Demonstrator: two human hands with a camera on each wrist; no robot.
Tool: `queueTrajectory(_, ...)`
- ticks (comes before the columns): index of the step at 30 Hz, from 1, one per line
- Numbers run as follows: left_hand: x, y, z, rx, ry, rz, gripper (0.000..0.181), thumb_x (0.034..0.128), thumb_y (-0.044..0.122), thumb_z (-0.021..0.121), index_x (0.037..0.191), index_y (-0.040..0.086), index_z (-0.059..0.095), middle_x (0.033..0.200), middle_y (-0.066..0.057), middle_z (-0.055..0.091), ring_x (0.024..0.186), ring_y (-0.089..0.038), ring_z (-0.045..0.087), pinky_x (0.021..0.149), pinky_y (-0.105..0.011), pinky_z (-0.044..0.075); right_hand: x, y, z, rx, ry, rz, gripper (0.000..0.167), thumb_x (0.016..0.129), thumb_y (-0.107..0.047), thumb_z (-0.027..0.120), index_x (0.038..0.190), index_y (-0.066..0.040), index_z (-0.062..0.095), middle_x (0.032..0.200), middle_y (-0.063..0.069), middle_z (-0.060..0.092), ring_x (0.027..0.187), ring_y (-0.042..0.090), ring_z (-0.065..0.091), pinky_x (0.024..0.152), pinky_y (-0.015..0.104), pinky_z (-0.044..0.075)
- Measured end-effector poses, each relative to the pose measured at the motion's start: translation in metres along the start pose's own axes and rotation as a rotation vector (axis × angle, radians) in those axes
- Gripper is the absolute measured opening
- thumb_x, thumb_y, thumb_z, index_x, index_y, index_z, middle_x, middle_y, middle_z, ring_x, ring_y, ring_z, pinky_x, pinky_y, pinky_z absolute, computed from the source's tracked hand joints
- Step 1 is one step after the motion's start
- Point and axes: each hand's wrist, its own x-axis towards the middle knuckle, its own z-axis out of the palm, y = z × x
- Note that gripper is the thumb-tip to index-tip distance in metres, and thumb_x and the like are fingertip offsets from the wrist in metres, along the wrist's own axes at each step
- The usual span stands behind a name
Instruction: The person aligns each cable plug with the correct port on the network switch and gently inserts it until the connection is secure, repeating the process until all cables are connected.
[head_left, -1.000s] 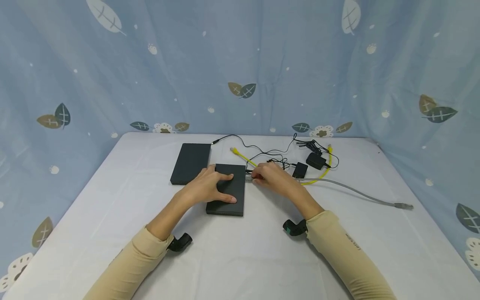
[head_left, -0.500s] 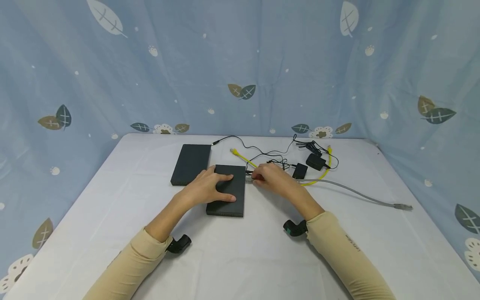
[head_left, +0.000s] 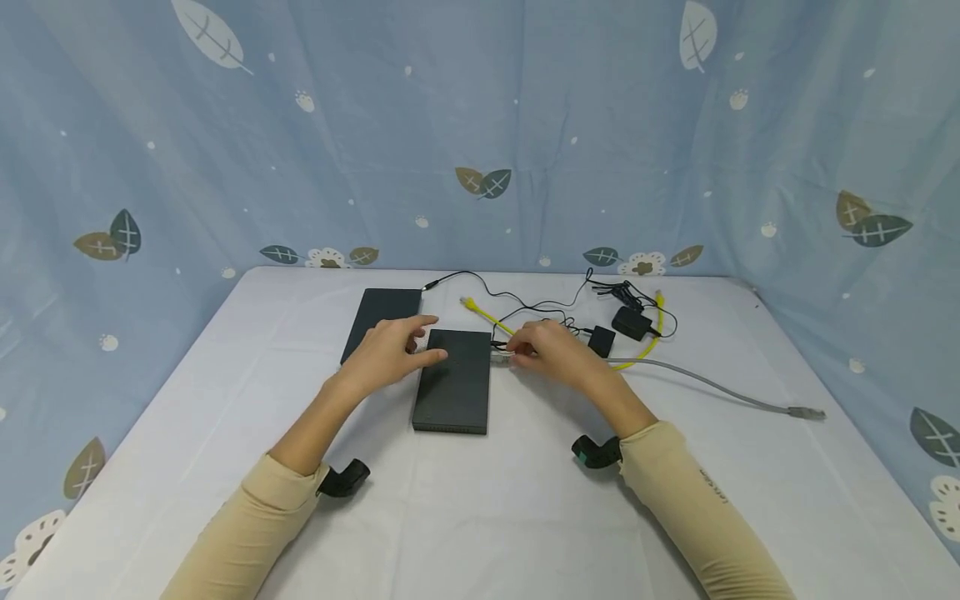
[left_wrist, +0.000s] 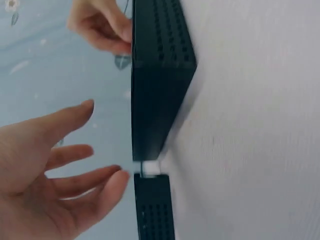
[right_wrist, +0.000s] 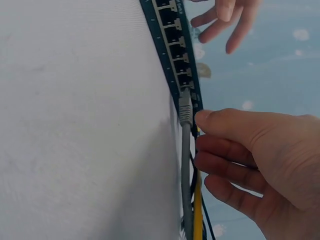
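Note:
A black network switch [head_left: 453,383] lies flat in front of me. The plug of a grey network cable [right_wrist: 185,107] sits in the end port of its row, as the right wrist view shows. Just beside that plug, my right hand [head_left: 551,354] has loosely bent fingers and thumb, apart from the cable. My left hand [head_left: 381,357] hovers with spread fingers by the switch's left edge, over a second black box [head_left: 386,304] lying behind it to the left. In the left wrist view, the left hand's fingers [left_wrist: 82,182] are off both boxes.
A yellow network cable [head_left: 487,315] curves behind the right hand. Two black power adapters [head_left: 632,322] with thin black cords [head_left: 517,293] lie at the back right; one cord leads to the second box. The grey cable's free plug [head_left: 806,412] lies far right on the white tablecloth.
My left hand has lifted off the switch and moved left. The right hand has let go of the grey cable's plug and drawn slightly back. The switch has stayed in place.

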Motion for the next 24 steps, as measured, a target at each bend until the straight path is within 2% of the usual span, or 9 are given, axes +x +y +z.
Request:
queueTrajectory(4,0.003,-0.012,-0.005,0.035,0.090,-0.032,0.064,0.0871,0.041,0.073,0.141,0.013,0.054,0.122,-0.018,0.066,0.103,-0.032,0.064,0.083,-0.049,0.052,0.000,0.003,-0.001,0.021,0.015,-0.001,0.010,0.088,-0.012,0.070,0.095,-0.007,0.076,0.083,-0.001,0.067,0.074,0.009,0.060,0.066,0.023,0.051)
queueTrajectory(8,0.004,-0.026,-0.007,0.155,0.129,-0.105,0.067,0.0872,0.045,0.072,0.142,0.010,0.053,0.131,-0.023,0.057,0.113,-0.043,0.053,0.088,-0.056,0.047,0.000,0.003,-0.005,0.036,0.014,0.014,0.011,0.090,-0.013,0.069,0.097,-0.008,0.077,0.085,-0.001,0.069,0.075,0.008,0.061,0.067,0.023,0.052)
queueTrajectory(11,0.003,-0.033,-0.009,0.197,0.121,-0.163,0.071,0.0882,0.046,0.070,0.144,0.009,0.049,0.138,-0.026,0.049,0.117,-0.050,0.047,0.088,-0.061,0.045,0.000,0.001,-0.009,0.046,0.002,0.030,0.012,0.092,-0.016,0.068,0.097,-0.011,0.077,0.087,-0.002,0.070,0.078,0.008,0.062,0.069,0.023,0.053)
queueTrajectory(14,0.002,-0.037,-0.010,0.180,0.097,-0.194,0.074,0.0890,0.048,0.069,0.147,0.008,0.045,0.142,-0.028,0.043,0.121,-0.053,0.043,0.087,-0.066,0.044,0.000,0.001,-0.012,0.051,-0.002,0.031,0.012,0.093,-0.018,0.068,0.098,-0.011,0.076,0.088,-0.002,0.070,0.079,0.008,0.063,0.070,0.023,0.053)
queueTrajectory(24,0.003,-0.040,-0.006,0.132,0.034,-0.230,0.084,0.0872,0.052,0.069,0.152,0.009,0.036,0.150,-0.032,0.028,0.131,-0.057,0.032,0.090,-0.070,0.042,-0.002,0.004,-0.019,0.051,0.021,0.048,0.012,0.092,-0.018,0.070,0.098,-0.010,0.077,0.087,-0.003,0.072,0.077,0.007,0.063,0.068,0.024,0.053)
